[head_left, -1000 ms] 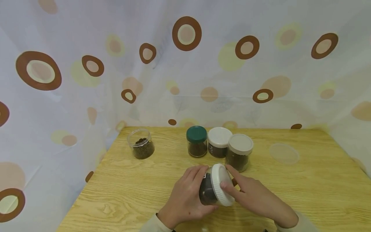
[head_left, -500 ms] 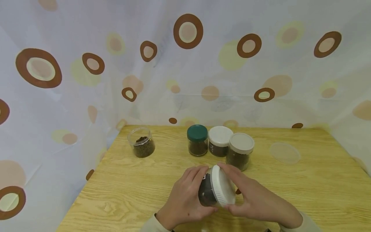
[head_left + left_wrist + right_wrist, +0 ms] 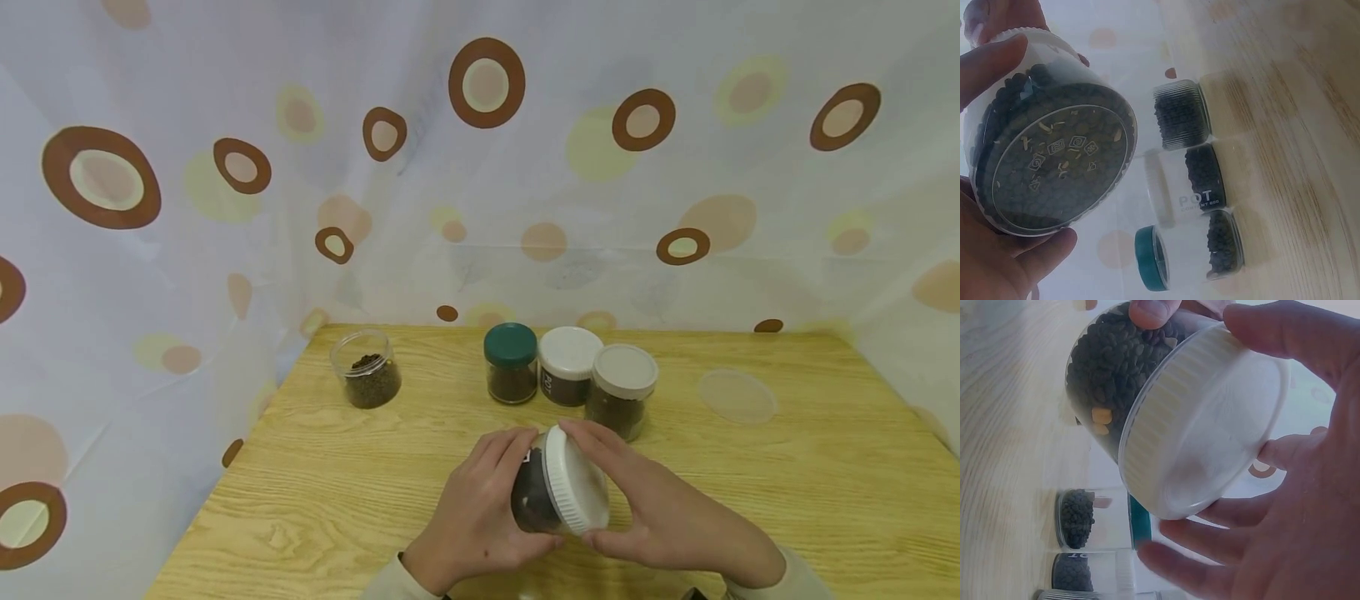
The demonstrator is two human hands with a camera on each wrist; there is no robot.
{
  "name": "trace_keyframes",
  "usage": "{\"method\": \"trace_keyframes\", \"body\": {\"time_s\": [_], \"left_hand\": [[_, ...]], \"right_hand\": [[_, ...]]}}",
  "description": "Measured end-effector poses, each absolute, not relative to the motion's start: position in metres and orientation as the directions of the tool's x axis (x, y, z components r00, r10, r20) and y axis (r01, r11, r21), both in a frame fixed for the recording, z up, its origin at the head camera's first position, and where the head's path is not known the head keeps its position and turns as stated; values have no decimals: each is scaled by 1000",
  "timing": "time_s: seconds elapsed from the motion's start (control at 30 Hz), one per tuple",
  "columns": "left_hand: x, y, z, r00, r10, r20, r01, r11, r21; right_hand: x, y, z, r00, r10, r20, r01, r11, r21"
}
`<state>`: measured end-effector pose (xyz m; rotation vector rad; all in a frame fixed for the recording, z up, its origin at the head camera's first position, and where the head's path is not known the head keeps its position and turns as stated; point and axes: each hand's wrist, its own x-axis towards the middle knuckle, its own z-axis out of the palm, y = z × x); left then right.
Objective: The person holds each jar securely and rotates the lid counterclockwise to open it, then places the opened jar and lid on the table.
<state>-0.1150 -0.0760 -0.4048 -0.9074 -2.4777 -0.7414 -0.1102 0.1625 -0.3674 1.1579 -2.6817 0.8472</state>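
A clear jar (image 3: pixel 534 496) of small dark pellets is held tilted above the table's near part, its white ribbed lid (image 3: pixel 576 483) facing right. My left hand (image 3: pixel 480 508) grips the jar's body. With thumb and fingers on opposite sides of the rim, my right hand (image 3: pixel 663 521) holds the lid. In the left wrist view the jar's round base (image 3: pixel 1060 165) faces the camera, with pale flecks among the pellets. The right wrist view shows the lid (image 3: pixel 1222 425) seated on the jar, a few yellowish bits among the pellets (image 3: pixel 1113 369).
Behind the hands stand a green-lidded jar (image 3: pixel 512 362), a white-lidded jar marked POT (image 3: pixel 570 367) and another white-lidded jar (image 3: pixel 621 392), all part-filled. An uncovered tub (image 3: pixel 372 383) with dark grains is at back left. A translucent disc (image 3: pixel 737 396) lies at right. A patterned curtain (image 3: pixel 480 200) hangs behind.
My right hand has shifted from touching the lid's face and edge to spanning its rim with thumb and fingers. The left hand keeps its hold on the jar, nearly still.
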Motion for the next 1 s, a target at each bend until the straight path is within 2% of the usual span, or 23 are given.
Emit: {"method": "trace_keyframes", "body": {"time_s": [0.13, 0.27, 0.43, 0.53, 0.63, 0.8, 0.9, 1.0], "left_hand": [[-116, -76, -405, -701, 469, 537, 685, 653, 323], [-116, -76, -404, -698, 464, 546, 686, 654, 321], [-117, -75, -403, -696, 451, 558, 679, 666, 308], [-118, -75, -404, -692, 459, 558, 680, 675, 288], [-118, -74, -406, -687, 468, 556, 680, 683, 266], [-118, -72, -407, -664, 476, 576, 680, 705, 201], [-118, -71, -407, -640, 490, 592, 682, 717, 144], [-116, -71, -406, -639, 499, 586, 684, 716, 136]], "right_hand": [[-111, 162, -369, -681, -646, 345, -727, 542, -422], [-110, 162, -369, -726, -602, 332, -682, 568, -460], [-110, 162, -363, -886, -438, 155, -429, 644, -634], [-113, 160, -361, -942, -335, 6, -248, 686, -684], [-115, 157, -361, -949, -304, -87, -166, 712, -682], [-115, 153, -360, -941, -297, -164, -114, 732, -672], [-116, 152, -361, -939, -296, -175, -115, 751, -650], [-116, 154, -361, -922, -351, -165, -159, 730, -665]]}}
